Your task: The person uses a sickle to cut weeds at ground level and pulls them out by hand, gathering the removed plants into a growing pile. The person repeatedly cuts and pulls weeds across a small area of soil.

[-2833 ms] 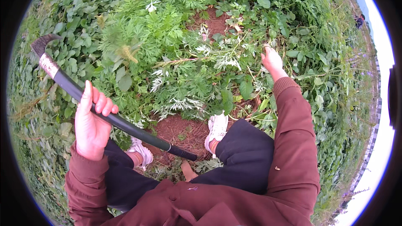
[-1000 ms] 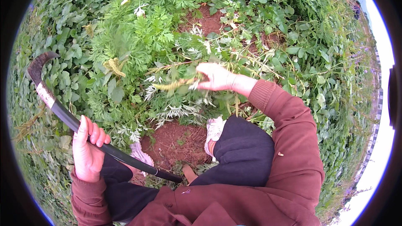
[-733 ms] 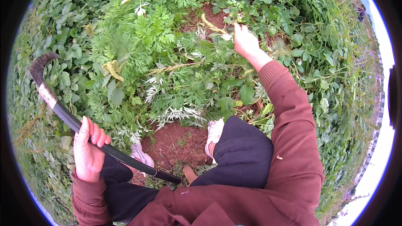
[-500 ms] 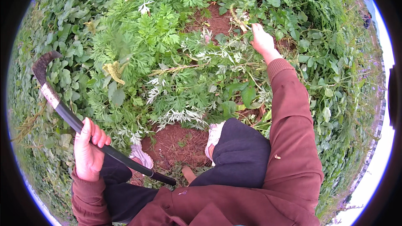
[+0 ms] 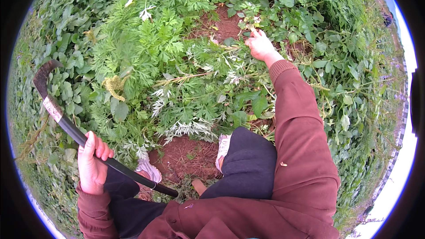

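My left hand (image 5: pixel 94 161) is wrapped round the black handle of a sickle (image 5: pixel 73 128). Its dark curved blade points up at the far left, and the handle's butt slants down across my legs. My right arm stretches forward over the plants. At the edge of a bare soil patch (image 5: pixel 226 25), my right hand (image 5: pixel 261 45) has its fingers bent together among low leaves and a pale stem end. What its fingertips grip is too small to make out. Feathery green weeds (image 5: pixel 164 35) with silvery leaf undersides spread between both hands.
Broad-leaved vines (image 5: pixel 71 44) cover the left, and more leafy growth (image 5: pixel 341 62) the right. My shoes (image 5: pixel 223 150) stand at a reddish soil patch (image 5: pixel 186 157). A yellowish seed head (image 5: pixel 114 87) rises near the sickle; a brown stick-like piece (image 5: pixel 198 186) lies by my legs.
My right hand has moved slightly left and lower, its fingers now in among the low leaves. The sickle in my left hand has shifted slightly left and down.
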The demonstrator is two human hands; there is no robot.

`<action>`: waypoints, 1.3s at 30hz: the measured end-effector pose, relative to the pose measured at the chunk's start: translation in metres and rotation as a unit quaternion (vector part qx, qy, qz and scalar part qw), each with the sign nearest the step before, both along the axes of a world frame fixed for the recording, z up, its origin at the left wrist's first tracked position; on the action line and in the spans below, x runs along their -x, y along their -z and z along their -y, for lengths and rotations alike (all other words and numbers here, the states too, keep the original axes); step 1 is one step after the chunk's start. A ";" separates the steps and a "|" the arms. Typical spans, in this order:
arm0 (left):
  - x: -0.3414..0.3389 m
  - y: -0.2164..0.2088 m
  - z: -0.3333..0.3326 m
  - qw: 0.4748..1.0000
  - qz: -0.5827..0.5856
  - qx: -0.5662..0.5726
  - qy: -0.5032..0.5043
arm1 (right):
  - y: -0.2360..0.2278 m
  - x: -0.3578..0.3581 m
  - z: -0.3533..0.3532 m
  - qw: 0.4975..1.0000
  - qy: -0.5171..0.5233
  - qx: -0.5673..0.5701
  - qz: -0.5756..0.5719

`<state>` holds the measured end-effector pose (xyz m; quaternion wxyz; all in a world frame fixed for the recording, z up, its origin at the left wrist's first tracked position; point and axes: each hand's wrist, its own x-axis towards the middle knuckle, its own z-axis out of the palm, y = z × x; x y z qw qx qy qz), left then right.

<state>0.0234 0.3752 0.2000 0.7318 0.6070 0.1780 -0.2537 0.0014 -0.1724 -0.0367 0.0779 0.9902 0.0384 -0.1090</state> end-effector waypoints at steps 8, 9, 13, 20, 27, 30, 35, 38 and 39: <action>0.007 -0.002 0.004 1.000 0.012 0.011 0.023 | 0.016 0.017 0.039 0.977 0.171 -0.087 0.089; 0.008 -0.002 0.005 1.000 0.013 -0.003 0.021 | 0.014 0.020 0.039 0.980 0.168 -0.075 0.070; 0.010 -0.004 0.007 0.999 0.017 -0.010 0.032 | -0.008 0.021 0.003 0.986 0.131 -0.095 0.030; 0.019 -0.006 0.008 0.998 0.027 0.018 0.056 | -0.042 0.050 -0.150 0.937 0.056 -0.260 -0.228; 0.025 -0.006 0.003 0.997 0.029 0.007 0.075 | -0.046 0.086 -0.157 0.907 0.037 -0.221 -0.357; 0.024 -0.007 0.000 0.997 0.027 -0.005 0.073 | -0.057 0.077 -0.102 0.975 0.088 -0.169 -0.110; 0.021 -0.005 0.001 0.998 0.023 -0.012 0.063 | -0.048 0.071 -0.016 0.972 0.232 -0.022 0.011; 0.017 -0.003 0.003 0.998 0.020 -0.008 0.060 | -0.024 0.069 0.003 0.977 0.211 -0.019 -0.037; 0.015 -0.003 0.003 0.998 0.017 -0.022 0.056 | -0.017 0.066 0.005 0.980 0.192 -0.020 -0.043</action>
